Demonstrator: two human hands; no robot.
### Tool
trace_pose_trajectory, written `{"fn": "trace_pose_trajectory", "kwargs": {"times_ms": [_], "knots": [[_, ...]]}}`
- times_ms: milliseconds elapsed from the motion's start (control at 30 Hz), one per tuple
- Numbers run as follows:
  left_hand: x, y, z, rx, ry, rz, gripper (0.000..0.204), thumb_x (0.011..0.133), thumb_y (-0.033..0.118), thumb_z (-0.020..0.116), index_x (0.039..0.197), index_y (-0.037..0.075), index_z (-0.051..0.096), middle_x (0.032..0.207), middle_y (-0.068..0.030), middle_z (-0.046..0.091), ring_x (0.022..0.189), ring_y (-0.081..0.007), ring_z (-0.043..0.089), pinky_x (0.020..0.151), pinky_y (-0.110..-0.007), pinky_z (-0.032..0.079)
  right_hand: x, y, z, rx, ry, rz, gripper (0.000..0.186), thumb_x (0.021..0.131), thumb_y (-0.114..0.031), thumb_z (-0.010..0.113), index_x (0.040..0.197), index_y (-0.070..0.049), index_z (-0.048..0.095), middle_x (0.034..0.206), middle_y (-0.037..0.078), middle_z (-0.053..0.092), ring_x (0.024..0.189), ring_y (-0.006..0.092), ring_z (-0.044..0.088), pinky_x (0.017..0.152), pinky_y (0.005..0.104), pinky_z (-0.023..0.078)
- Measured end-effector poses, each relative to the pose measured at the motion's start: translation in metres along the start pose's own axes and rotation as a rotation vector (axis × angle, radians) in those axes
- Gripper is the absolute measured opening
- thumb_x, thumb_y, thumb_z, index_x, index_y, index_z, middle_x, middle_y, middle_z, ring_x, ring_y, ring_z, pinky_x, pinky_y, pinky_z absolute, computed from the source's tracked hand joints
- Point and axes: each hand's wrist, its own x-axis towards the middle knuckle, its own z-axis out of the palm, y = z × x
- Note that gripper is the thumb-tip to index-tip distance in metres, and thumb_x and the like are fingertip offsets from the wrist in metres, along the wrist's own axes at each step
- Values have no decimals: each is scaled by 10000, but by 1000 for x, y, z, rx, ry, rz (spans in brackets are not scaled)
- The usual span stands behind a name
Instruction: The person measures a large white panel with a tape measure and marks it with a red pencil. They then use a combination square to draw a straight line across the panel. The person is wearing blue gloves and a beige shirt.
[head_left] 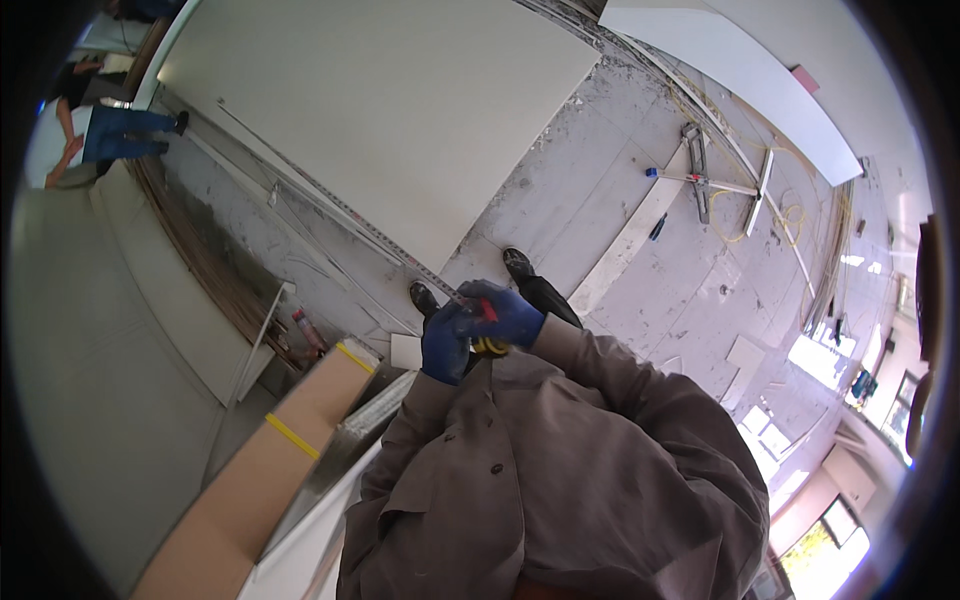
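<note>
Both my hands, in blue gloves, are close together in front of my torso. My left hand [444, 346] is closed around a tape measure, whose yellow and black case [489, 347] shows just below the gloves. From there the drawn-out blade [345, 212] runs to the far left, along the near long edge of a large pale board [400, 110]. My right hand [515, 315] is closed beside the blade on a small red object [488, 310]; its kind is mostly hidden by the fingers.
A person [110, 130] in jeans stands at the far left. Wrapped panels with yellow straps [292, 436] lie at my left. To the right, a T-shaped tool [735, 187], a dark blue hand tool [658, 227], loose strips and yellow cords lie on the dusty floor [690, 300].
</note>
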Motion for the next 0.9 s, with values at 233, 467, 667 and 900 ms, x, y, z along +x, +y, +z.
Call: {"fn": "trace_pose_trajectory", "kwargs": {"times_ms": [233, 467, 667, 900], "knots": [[88, 87, -112, -120, 94, 79, 340, 1021, 207, 554, 1296, 13, 603, 1334, -151, 626, 1169, -269, 619, 1038, -444, 497, -73, 84, 51, 288, 118, 232, 141, 976, -98, 617, 1045, 20, 654, 957, 98, 676, 887, 179, 694, 821, 322, 556], [211, -50, -312, -147, 491, -193, 297, 989, 240, 615, 1240, 81, 614, 1161, -115, 658, 984, -278, 661, 937, -468, 555, -55, 209, 49, 452, 450, 391, 332, 998, -194, 570, 1216, 57, 584, 901, 115, 699, 811, 205, 694, 747, 329, 568], [288, -240, -456, 30, 680, -360, 427, 967, 170, 579, 1382, 101, 508, 1263, -91, 555, 1129, -305, 555, 912, -506, 541, 27, 386, -9, 393, 728, 414, 332, 1008, -234, 585, 1242, 0, 607, 796, 81, 674, 644, 152, 643, 614, 267, 524], [349, -291, -495, -78, 600, -362, 494, 990, 212, 561, 1430, 72, 385, 1447, -200, 396, 1294, -425, 464, 1006, -571, 494, 136, 546, -57, 398, 854, 183, 265, 1002, -210, 611, 1152, 6, 647, 928, 122, 722, 785, 199, 703, 715, 314, 567]]}}
